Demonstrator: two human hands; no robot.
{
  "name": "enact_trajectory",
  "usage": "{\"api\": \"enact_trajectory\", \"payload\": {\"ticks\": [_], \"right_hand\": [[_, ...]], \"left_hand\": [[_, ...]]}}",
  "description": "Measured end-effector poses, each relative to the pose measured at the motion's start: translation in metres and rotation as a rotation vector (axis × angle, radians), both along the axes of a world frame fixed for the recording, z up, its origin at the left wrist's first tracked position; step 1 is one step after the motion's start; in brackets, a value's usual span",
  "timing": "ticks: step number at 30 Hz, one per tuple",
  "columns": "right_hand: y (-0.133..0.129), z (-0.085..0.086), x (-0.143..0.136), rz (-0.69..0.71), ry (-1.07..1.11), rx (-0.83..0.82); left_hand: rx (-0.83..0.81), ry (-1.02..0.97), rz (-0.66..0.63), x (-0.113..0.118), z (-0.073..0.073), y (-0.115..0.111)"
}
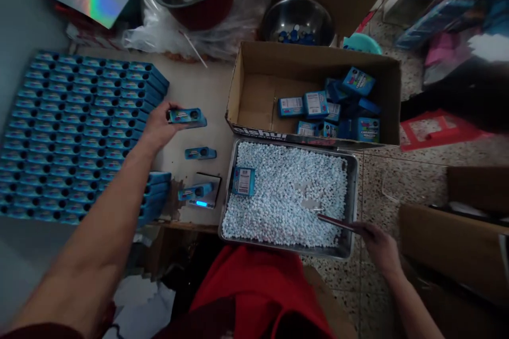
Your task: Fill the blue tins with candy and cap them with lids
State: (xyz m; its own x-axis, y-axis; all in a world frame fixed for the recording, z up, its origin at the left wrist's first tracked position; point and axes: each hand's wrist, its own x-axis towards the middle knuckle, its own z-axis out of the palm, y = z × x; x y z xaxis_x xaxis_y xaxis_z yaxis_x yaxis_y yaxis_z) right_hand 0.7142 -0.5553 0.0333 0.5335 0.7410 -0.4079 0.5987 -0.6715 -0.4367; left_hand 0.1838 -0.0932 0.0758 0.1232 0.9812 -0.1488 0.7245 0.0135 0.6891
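My left hand (161,124) grips a small blue carton (186,116) with a dark round hole in its upper face, beside the stacked rows. In my right hand (379,249) is the thin handle of a spoon (338,221); its head lies among the small whitish candies (278,217) and is hard to make out. They fill a metal tray (355,190). One blue carton (244,181) lies on the candies at the tray's left. Another carton (200,153) stands on the table, and one more (195,191) rests on a small scale (212,198) with a lit display.
Many blue cartons (79,137) are stacked in rows at the left. Behind the tray, a cardboard box (258,85) holds several cartons. A metal bowl (300,18) with blue pieces and a deep pot (194,0) stand at the back. Cardboard boxes (449,243) are at the right.
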Motion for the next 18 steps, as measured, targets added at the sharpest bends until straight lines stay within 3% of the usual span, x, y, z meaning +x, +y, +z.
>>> {"api": "enact_trajectory", "payload": {"ticks": [3, 5, 8, 10, 12, 14, 16, 18], "right_hand": [[0.01, -0.025, -0.05, -0.132, 0.165, 0.11], [0.036, -0.048, -0.093, -0.138, 0.247, 0.157], [0.08, -0.085, -0.149, -0.129, 0.359, 0.213], [0.1, -0.101, -0.17, -0.135, 0.428, 0.244], [0.111, -0.106, -0.175, -0.138, 0.511, 0.257], [0.111, -0.101, -0.167, -0.144, 0.595, 0.255], [0.103, -0.088, -0.153, -0.16, 0.669, 0.246], [0.091, -0.072, -0.14, -0.185, 0.73, 0.242]], "left_hand": [[-0.095, 0.051, -0.019, -0.011, -0.031, 0.02], [-0.032, 0.129, -0.017, -0.008, -0.033, 0.006], [0.141, 0.265, -0.02, 0.015, -0.014, -0.047], [0.122, 0.315, -0.088, 0.045, -0.005, -0.096], [-0.102, 0.449, -0.183, 0.081, -0.012, -0.146], [-0.187, 0.496, -0.264, 0.113, -0.033, -0.183], [-0.15, 0.517, -0.212, 0.134, -0.059, -0.202], [-0.104, 0.47, -0.132, 0.143, -0.08, -0.206]]}}
